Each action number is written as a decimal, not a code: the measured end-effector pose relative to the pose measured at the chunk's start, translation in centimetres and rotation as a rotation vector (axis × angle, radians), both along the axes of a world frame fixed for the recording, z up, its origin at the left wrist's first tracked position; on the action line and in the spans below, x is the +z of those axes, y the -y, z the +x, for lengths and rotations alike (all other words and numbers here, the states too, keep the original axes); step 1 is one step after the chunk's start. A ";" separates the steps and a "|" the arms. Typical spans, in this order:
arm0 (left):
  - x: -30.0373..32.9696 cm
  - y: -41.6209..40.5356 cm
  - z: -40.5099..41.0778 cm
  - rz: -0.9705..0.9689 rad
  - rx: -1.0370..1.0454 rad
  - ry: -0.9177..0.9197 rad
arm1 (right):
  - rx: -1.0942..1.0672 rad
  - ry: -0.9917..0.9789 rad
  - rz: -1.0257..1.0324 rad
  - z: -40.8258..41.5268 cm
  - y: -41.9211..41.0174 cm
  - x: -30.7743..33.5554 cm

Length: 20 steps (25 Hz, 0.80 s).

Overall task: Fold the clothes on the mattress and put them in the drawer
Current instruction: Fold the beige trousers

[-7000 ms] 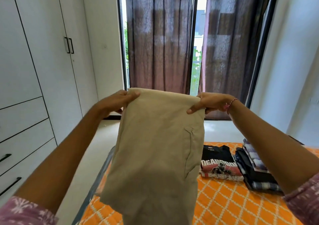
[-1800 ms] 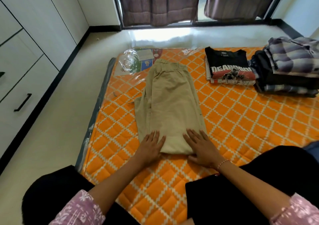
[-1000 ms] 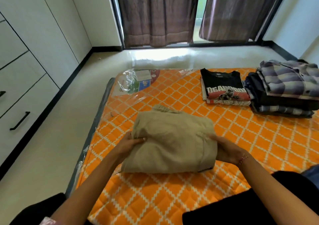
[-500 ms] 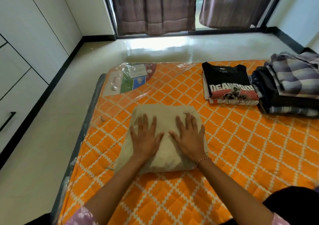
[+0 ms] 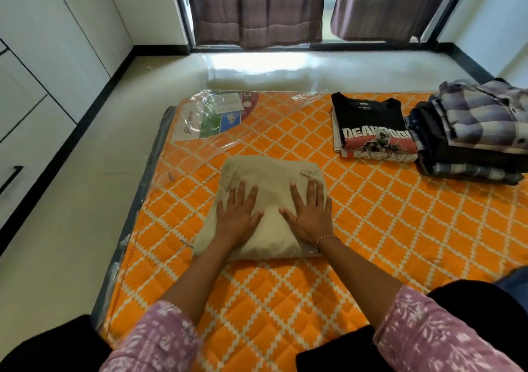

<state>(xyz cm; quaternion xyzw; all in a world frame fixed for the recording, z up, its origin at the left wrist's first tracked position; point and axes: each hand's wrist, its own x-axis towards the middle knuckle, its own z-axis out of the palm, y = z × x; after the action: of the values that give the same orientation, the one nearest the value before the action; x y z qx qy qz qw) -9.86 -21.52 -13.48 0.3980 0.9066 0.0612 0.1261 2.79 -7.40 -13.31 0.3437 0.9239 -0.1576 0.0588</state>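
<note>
The trousers lay folded on the mattress, left hand and right hand flat atop them. Soft, floppy; best lifted from beneath both sides.

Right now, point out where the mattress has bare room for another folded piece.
Free: the orange mattress right of the beige folded trousers, below the black T-shirt; also the strip between trousers and knees. Crowded: far right, where the plaid stack sits beside the T-shirt. Both hands press the trousers.
</note>
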 end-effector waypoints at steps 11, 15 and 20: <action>2.2 5.5 -1.0 0.508 0.568 0.990 | -0.637 -0.504 -0.846 5.2 -0.6 1.1; 1.7 4.0 -0.9 0.542 0.495 1.091 | -0.646 -0.618 -1.151 4.3 -2.9 1.8; 3.2 -2.5 -6.1 0.605 0.348 0.954 | -0.594 -0.773 -1.060 -0.6 -9.1 2.4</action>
<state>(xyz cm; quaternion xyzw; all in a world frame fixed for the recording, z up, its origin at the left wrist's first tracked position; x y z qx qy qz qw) -15.97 -19.02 -10.27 0.1900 0.7439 0.5092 0.3889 2.21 1.70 -10.90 0.4251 0.5454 -0.7046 -0.1590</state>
